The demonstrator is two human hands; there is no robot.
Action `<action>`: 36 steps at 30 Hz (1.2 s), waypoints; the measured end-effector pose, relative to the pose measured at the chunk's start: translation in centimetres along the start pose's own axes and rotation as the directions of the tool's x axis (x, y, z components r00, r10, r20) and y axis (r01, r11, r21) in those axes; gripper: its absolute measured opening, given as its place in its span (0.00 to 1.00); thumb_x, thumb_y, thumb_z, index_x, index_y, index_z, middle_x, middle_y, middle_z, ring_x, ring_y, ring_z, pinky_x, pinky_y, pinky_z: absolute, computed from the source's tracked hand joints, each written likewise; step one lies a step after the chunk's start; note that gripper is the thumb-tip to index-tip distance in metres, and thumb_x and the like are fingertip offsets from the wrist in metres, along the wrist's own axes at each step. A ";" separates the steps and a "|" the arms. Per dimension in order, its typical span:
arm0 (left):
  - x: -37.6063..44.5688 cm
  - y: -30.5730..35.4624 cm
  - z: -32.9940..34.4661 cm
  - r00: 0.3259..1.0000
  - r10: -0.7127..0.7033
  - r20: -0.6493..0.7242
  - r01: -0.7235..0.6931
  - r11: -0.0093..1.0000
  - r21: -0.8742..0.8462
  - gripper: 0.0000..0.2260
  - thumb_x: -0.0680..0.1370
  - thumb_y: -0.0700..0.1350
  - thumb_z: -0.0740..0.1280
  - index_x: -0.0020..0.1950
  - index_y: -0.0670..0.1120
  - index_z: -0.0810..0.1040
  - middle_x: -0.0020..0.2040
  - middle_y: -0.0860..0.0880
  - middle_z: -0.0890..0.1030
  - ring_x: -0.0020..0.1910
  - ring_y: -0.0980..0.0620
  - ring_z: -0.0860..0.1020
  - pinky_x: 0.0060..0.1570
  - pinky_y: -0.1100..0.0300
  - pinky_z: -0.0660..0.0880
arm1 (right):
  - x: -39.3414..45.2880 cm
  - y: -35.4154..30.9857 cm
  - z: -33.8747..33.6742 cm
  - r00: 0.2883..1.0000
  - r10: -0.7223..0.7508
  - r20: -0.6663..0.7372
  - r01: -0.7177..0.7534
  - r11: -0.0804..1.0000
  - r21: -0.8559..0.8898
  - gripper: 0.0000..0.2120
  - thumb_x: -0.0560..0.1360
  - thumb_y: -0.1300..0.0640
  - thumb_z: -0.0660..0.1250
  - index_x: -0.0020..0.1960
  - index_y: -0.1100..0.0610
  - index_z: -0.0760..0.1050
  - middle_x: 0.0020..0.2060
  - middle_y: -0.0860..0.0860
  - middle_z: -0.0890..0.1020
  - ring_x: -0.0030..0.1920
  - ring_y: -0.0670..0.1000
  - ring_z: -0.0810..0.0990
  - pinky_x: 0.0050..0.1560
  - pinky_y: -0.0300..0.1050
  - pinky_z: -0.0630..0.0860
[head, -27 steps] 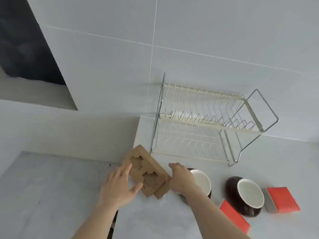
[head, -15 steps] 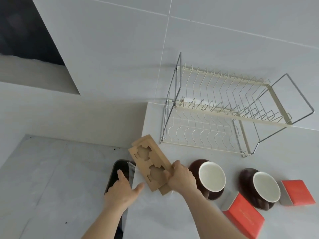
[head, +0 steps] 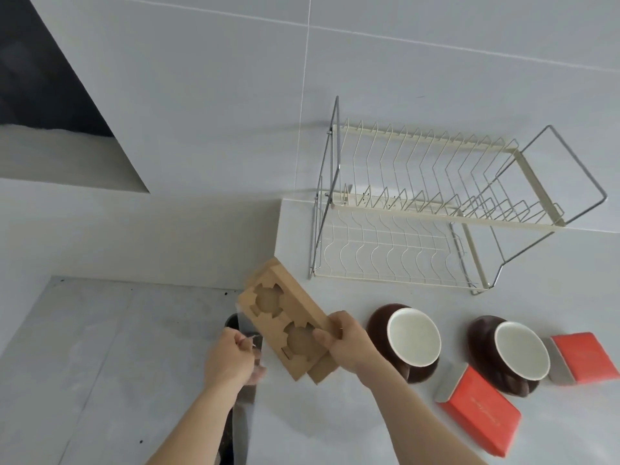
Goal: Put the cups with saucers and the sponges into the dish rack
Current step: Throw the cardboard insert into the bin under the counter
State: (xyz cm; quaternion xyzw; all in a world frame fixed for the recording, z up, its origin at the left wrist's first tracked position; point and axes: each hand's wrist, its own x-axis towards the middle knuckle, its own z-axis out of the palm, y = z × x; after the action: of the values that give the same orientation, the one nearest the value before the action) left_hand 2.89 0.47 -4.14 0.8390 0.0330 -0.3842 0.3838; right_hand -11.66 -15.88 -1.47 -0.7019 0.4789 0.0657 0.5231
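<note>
Cups: two, white inside and brown outside, one (head: 413, 337) nearer the hands, the other (head: 521, 350) further right
Saucers: two, dark brown, one (head: 377, 325) under the first cup, one (head: 479, 333) under the second
Sponges: two, red with a grey layer, one (head: 479, 409) lying in front of the cups, one (head: 583, 357) at the far right
Dish rack: one (head: 436, 209), wire, two tiers, on the tabletop (head: 335, 424)
Cardboard insert: one (head: 285, 322), with two round cut-outs
Hands: two, left hand (head: 231, 360) and right hand (head: 349, 344)
Clear plastic wrap: one piece (head: 253, 344), at the left hand
</note>
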 end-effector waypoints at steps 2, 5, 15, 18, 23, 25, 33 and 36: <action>-0.2 0.7 0.1 0.999 -0.053 -0.010 0.049 0.967 -0.252 0.04 0.83 0.39 0.60 0.49 0.45 0.71 0.48 0.37 0.83 0.39 0.37 0.85 0.44 0.40 0.84 | -0.2 0.0 -0.2 0.999 -0.012 0.050 0.009 0.998 0.061 0.17 0.74 0.45 0.70 0.59 0.50 0.73 0.59 0.51 0.76 0.54 0.51 0.79 0.49 0.45 0.78; -0.4 1.7 0.1 0.997 -0.077 -0.030 0.054 0.885 -0.463 0.07 0.85 0.42 0.58 0.58 0.43 0.74 0.52 0.35 0.82 0.44 0.38 0.84 0.46 0.40 0.83 | -0.4 0.2 -0.2 0.996 -0.001 0.084 -0.003 0.999 0.041 0.17 0.67 0.45 0.73 0.52 0.49 0.76 0.60 0.51 0.73 0.55 0.52 0.78 0.47 0.42 0.77; -1.3 1.5 -1.5 0.955 0.138 0.264 -0.052 0.949 -0.311 0.17 0.77 0.37 0.71 0.62 0.52 0.75 0.57 0.47 0.84 0.50 0.48 0.86 0.47 0.45 0.84 | 0.2 -0.5 1.4 0.996 -0.005 -0.088 0.005 1.000 -0.007 0.14 0.66 0.54 0.77 0.49 0.52 0.77 0.43 0.49 0.82 0.40 0.51 0.83 0.40 0.49 0.82; -0.7 0.9 -3.0 0.958 0.138 0.251 -0.071 0.964 -0.258 0.22 0.78 0.36 0.71 0.66 0.55 0.72 0.54 0.50 0.84 0.48 0.48 0.86 0.42 0.45 0.85 | 0.6 -2.5 3.3 0.994 -0.068 -0.091 0.069 0.998 0.006 0.15 0.69 0.55 0.76 0.53 0.52 0.75 0.40 0.47 0.80 0.41 0.51 0.81 0.43 0.54 0.83; 1.9 -0.2 -7.0 0.988 0.153 -0.011 -0.153 0.980 -0.126 0.21 0.76 0.42 0.74 0.64 0.55 0.70 0.53 0.52 0.82 0.42 0.51 0.85 0.38 0.57 0.83 | 1.4 -6.9 8.1 0.969 -0.244 -0.025 0.240 0.965 -0.109 0.26 0.72 0.58 0.71 0.65 0.44 0.66 0.37 0.43 0.77 0.45 0.56 0.81 0.47 0.54 0.81; 3.0 -0.5 -8.7 0.985 0.135 -0.105 -0.144 0.986 -0.089 0.22 0.73 0.45 0.77 0.60 0.56 0.69 0.56 0.49 0.81 0.47 0.47 0.84 0.47 0.48 0.83 | 1.8 -8.3 10.0 0.953 -0.301 -0.026 0.296 0.948 -0.113 0.29 0.71 0.59 0.71 0.67 0.41 0.65 0.39 0.41 0.77 0.44 0.55 0.81 0.48 0.52 0.81; 9.6 -4.4 -14.2 0.962 0.108 -0.252 -0.103 0.994 0.034 0.14 0.74 0.40 0.74 0.55 0.49 0.73 0.46 0.53 0.79 0.38 0.55 0.77 0.38 0.58 0.69 | 5.5 -9.9 20.9 0.984 -0.177 0.010 0.177 0.974 -0.144 0.25 0.73 0.56 0.73 0.68 0.49 0.72 0.60 0.49 0.75 0.58 0.51 0.77 0.60 0.44 0.76; 12.2 -7.3 -13.4 0.978 0.101 -0.182 -0.093 0.994 0.052 0.14 0.74 0.38 0.73 0.54 0.51 0.76 0.50 0.54 0.80 0.38 0.63 0.76 0.38 0.63 0.70 | 7.4 -8.2 23.6 0.997 -0.077 0.026 0.081 0.974 -0.213 0.24 0.74 0.55 0.71 0.69 0.50 0.72 0.61 0.50 0.75 0.58 0.51 0.77 0.55 0.40 0.74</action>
State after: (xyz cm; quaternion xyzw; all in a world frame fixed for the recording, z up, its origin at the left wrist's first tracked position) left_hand 17.23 11.67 -11.33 0.8796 0.0190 -0.2863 0.3795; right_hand 7.94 -1.58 -10.84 -0.7720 0.4362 0.1021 0.4510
